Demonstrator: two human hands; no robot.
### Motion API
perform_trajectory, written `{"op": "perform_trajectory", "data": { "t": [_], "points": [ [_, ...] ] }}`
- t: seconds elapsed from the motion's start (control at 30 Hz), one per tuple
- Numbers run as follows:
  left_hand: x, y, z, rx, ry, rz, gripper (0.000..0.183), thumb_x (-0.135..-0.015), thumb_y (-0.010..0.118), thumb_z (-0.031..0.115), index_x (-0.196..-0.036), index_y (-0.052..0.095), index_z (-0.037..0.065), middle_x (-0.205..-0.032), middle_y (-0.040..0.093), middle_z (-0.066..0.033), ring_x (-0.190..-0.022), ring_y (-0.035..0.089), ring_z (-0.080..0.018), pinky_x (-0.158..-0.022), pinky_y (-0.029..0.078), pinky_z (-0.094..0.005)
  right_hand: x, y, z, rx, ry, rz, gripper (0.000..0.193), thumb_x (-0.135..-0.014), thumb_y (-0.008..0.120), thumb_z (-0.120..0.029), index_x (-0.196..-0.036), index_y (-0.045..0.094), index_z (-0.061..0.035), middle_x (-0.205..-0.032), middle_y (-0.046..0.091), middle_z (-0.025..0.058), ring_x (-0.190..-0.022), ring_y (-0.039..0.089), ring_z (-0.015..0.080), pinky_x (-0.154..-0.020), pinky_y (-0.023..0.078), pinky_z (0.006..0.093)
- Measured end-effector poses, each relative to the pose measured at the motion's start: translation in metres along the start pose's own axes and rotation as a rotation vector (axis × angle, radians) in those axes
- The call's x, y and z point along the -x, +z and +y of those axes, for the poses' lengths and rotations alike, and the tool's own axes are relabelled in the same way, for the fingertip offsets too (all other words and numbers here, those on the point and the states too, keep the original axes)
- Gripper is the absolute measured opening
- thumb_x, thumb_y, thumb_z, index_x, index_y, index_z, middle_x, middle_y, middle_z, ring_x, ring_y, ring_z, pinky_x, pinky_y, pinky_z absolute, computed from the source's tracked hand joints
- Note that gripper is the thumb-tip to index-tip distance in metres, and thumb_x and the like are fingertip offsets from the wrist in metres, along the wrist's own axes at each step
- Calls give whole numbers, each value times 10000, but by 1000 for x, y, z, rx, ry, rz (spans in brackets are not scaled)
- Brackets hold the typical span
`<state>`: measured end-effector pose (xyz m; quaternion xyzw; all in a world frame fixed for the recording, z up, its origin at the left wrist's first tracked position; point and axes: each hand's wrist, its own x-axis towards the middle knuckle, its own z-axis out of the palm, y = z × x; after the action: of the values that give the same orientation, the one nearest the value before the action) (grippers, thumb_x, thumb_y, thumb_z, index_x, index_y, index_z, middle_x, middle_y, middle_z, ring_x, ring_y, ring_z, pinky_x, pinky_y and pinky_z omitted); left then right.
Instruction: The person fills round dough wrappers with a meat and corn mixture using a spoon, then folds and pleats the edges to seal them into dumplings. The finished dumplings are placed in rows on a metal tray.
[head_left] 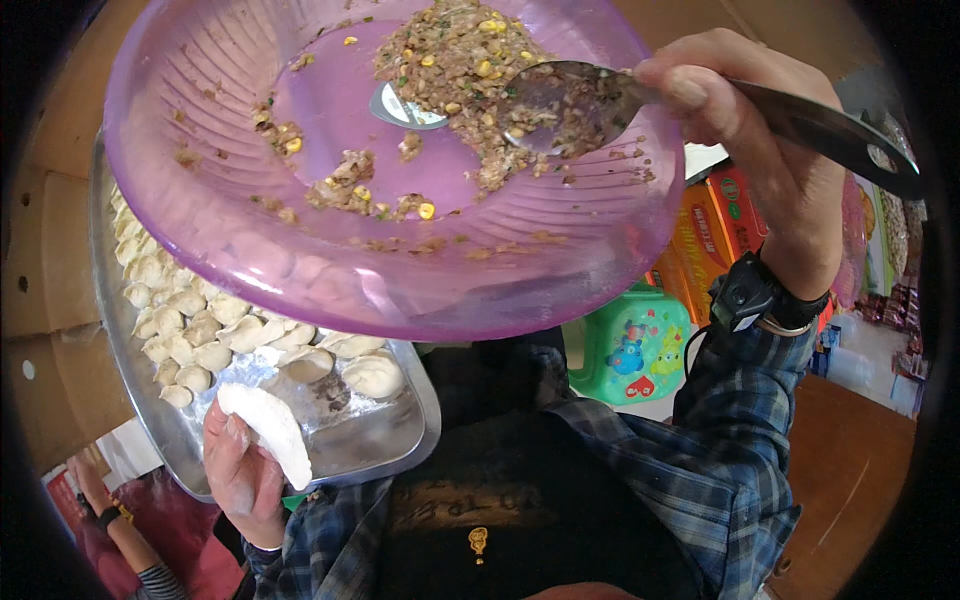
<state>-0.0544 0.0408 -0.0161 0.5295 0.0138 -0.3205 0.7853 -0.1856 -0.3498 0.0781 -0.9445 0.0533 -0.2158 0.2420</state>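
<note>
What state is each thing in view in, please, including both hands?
Left hand: holding a dough wrapper.
Dough wrapper: curved, floury; whether filled, cannot tell.
Right hand: gripping the spoon handle.
Spoon: smeared, its tip at the filling.
Filling: heaped, with scattered scraps.
Purple bowl: partly full, inside smeared.
Metal tray: partly covered, floury in places.
Dumplings: folded, crowded toward the tray's far side.

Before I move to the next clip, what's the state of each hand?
Left hand: closed, holding a white dough wrapper.
Right hand: closed around a metal spoon.
</note>
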Motion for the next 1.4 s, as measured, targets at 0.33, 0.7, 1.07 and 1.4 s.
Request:
{"op": "perform_trajectory", "data": {
  "t": [0.33, 0.7, 1.07, 1.4],
  "points": [
    [-3, 2, 2, -23, -12, -42, 329, -888, 583, 140, -1149, 538, -55, -1002, 658, -126, -864, 659, -189, -766, 537, -289, -51, 16, -6, -412, -143, 20, 238, -962, 551, -194, -1051, 657, -1, -731, 637, 44, -627, 603, 93, -547, 522, 200],
    [-3, 11, 7, -38, -66, -68, 333, -872, 601, 151, -1130, 547, -53, -1003, 661, -129, -875, 662, -196, -790, 538, -301, -116, 46, -43, -250, 81, -106, 267, -964, 490, -202, -860, 599, 18, -683, 580, 75, -631, 583, 160, -563, 492, 331],
    [-5, -3, 7, -39, -48, -166, 368, -903, 589, 181, -1201, 509, -20, -1061, 641, -102, -951, 636, -192, -854, 511, -311, -82, 18, -1, -463, -554, -436, 263, -886, 640, -139, -1113, 663, -9, -995, 698, 132, -873, 667, 212, -745, 535, 306],
    [-1, -3, 3, -56, 12, -28, 385, -894, 579, 160, -1215, 500, -37, -1057, 640, -123, -905, 649, -205, -793, 537, -317, -31, -24, 12, -365, -96, -272, 223, -902, 633, -140, -1030, 683, 36, -892, 691, 110, -761, 648, 156, -669, 529, 248]
  ]
}}
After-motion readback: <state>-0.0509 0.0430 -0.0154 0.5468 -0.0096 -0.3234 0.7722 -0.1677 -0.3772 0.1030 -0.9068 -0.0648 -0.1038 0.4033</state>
